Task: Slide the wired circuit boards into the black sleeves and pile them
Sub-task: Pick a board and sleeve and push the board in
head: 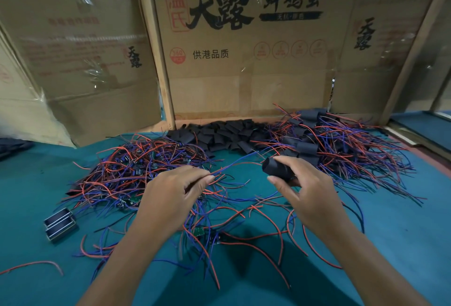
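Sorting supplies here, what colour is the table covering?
Teal green table covering, seen in the head view.

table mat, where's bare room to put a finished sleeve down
Free: the green mat left of the unsleeved wired boards, and its near right corner beside the right hand. Crowded: the centre under loose wires, the sleeve heap, the finished pile.

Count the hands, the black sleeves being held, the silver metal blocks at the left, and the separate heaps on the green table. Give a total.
Hands: 2, left hand, right hand
Held black sleeve: 1
Metal blocks: 2
Heaps: 3, bare boards, empty sleeves, sleeved boards
Total: 8
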Demonstrator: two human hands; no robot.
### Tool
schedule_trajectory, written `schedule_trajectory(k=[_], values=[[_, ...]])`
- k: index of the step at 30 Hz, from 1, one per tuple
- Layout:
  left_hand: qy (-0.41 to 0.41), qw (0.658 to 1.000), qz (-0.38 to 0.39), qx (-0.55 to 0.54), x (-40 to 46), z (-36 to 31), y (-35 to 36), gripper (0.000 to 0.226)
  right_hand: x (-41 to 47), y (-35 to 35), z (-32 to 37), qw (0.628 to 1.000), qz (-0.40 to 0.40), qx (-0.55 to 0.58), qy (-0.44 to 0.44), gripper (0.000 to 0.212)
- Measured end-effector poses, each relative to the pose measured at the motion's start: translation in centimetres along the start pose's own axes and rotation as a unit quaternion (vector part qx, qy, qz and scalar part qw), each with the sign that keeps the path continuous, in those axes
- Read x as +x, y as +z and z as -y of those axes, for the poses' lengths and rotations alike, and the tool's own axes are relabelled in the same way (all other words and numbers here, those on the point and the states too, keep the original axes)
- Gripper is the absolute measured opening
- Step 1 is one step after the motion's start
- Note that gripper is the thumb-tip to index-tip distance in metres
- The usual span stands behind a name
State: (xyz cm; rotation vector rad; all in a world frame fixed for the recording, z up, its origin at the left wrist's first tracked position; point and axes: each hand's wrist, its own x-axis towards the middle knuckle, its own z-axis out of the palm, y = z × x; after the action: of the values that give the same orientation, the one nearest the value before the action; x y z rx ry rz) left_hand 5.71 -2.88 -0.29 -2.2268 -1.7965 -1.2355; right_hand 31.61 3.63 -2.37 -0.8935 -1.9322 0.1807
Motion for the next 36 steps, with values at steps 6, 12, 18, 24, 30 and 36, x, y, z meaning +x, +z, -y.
schedule_trajectory(k=[6,12,18,24,30,36], values=[[-0.001,1.0,0.002,0.003,0.0,-0.3,-0.1,0.033,-0.5,0.6,0.2,0.999,-0.026,-0.016,-0.01,0.036],[0.023,0.999,0.013,0.028,-0.1,-0.5,0.0,0.036,-0.5,0.7,0.6,0.998,-0.056,-0.017,-0.006,0.038],[0.04,0.998,0.026,0.048,-0.2,-0.5,-0.1,0.046,-0.2,0.5,0.5,0.996,-0.054,-0.059,-0.049,0.038],[0.08,0.989,0.088,0.085,0.1,-0.8,-0.3,0.045,0.0,0.5,0.9,0.987,0.053,-0.115,-0.101,0.039],[0.049,0.976,0.208,-0.03,-0.5,-1.4,0.7,0.041,-0.9,1.8,3.1,0.958,0.142,-0.177,-0.173,0.041],[0.022,0.972,0.215,-0.094,-0.7,-1.1,0.9,0.04,-1.7,2.6,3.5,0.983,0.178,-0.002,-0.046,0.034]])
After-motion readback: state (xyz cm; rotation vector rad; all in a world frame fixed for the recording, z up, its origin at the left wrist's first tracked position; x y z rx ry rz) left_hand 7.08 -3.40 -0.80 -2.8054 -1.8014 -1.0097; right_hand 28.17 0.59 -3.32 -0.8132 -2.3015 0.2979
